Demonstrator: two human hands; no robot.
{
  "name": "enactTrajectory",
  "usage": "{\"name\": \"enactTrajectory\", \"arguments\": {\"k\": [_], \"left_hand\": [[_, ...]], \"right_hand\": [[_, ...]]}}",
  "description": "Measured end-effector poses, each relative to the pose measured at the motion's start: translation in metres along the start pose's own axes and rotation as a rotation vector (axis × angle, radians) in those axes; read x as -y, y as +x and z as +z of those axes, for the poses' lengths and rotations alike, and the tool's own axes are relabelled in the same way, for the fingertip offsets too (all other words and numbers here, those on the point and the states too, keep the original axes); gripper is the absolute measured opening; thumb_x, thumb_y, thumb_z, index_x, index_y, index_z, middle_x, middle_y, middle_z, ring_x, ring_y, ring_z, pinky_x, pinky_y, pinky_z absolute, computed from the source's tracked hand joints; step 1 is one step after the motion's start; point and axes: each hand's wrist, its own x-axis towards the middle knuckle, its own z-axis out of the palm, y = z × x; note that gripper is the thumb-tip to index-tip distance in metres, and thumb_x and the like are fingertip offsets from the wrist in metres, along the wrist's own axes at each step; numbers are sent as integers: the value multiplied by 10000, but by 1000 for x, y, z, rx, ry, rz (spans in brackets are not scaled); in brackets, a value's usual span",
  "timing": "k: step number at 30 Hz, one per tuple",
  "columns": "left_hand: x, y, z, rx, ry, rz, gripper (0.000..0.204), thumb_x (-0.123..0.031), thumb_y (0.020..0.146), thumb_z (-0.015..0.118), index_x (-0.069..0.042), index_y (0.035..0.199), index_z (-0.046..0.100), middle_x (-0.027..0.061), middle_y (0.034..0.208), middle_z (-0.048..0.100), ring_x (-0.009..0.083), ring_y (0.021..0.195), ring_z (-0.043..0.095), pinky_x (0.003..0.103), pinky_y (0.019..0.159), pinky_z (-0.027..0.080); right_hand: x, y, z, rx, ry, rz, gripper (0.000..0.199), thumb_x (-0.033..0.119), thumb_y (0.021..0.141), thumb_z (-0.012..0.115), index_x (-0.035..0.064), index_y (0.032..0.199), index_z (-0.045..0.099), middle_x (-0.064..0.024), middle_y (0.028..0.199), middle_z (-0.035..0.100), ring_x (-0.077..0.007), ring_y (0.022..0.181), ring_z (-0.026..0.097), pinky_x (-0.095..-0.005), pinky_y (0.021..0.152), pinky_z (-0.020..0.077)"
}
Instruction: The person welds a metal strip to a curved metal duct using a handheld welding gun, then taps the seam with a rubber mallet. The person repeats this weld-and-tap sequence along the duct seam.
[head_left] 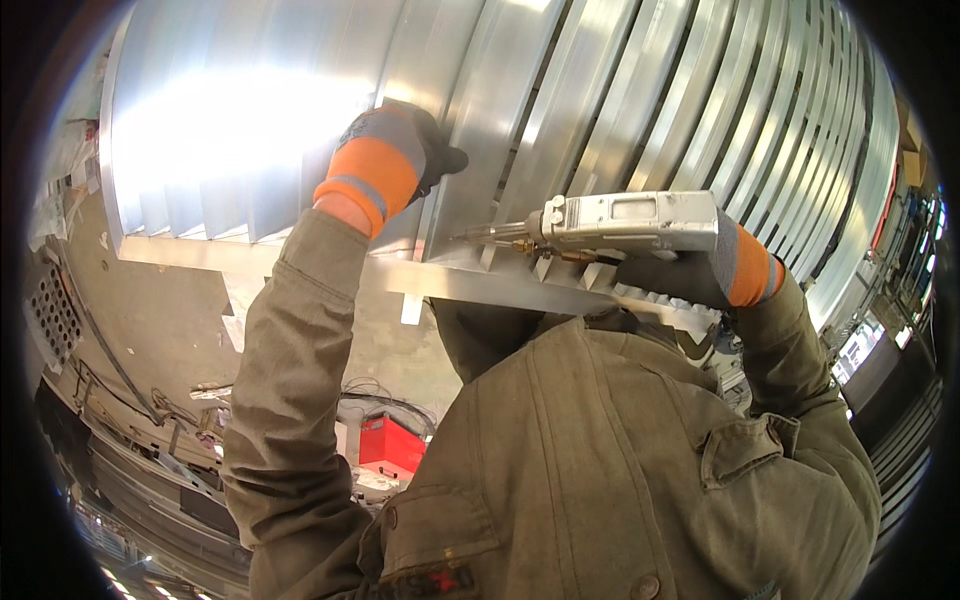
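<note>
left hand (405,150), in a grey glove with an orange cuff, is pressed against one slat of a large louvred metal panel (640,90); its grip looks clenched on the slat edge, though the fingers are partly hidden behind the metal. right hand (690,270), gloved alike, has its grip closed around a grey handheld tool (625,222), held level with its narrow brass-coloured nozzle (490,235) pointing left at the foot of the slats, just above the panel's lower frame rail (450,280). risk noted: the nozzle tip sits close to the left forearm and sleeve, so a slip of either arm could bring the tip against cloth or glove; working overhead, the tool could also wander off the joint. the panel is bright, unpainted sheet metal, curved slats overlapping in even rows, strongly glared at upper left, no dents visible. it stands above and in front of the person. a red box (390,445) lies on the cluttered floor below.
</note>
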Motion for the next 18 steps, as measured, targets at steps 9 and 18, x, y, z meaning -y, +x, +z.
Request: {"name": "enactTrajectory", "arguments": {"k": [9, 18], "left_hand": [[8, 3, 1, -24, -156, 16, 347, -404, 914, 824, -64, 982, 802, 44, 804, 777, 160, 707, 724, 348, 703, 610], [-2, 4, -4, 30, -44, -41, 358, -452, 942, 775, -95, 932, 794, 34, 831, 787, 171, 733, 730, 371, 700, 602]], "right_hand": [[-5, -5, 4, 6, 55, 26, 413, 142, 1008, 815, 86, 1413, 755, -147, 1337, 791, -256, 1177, 784, -396, 1038, 641], [5, -19, 6, -47, -121, -1, 437, 136, 933, 870, 32, 1347, 776, -152, 1247, 816, -252, 1055, 807, -394, 944, 656]]}}
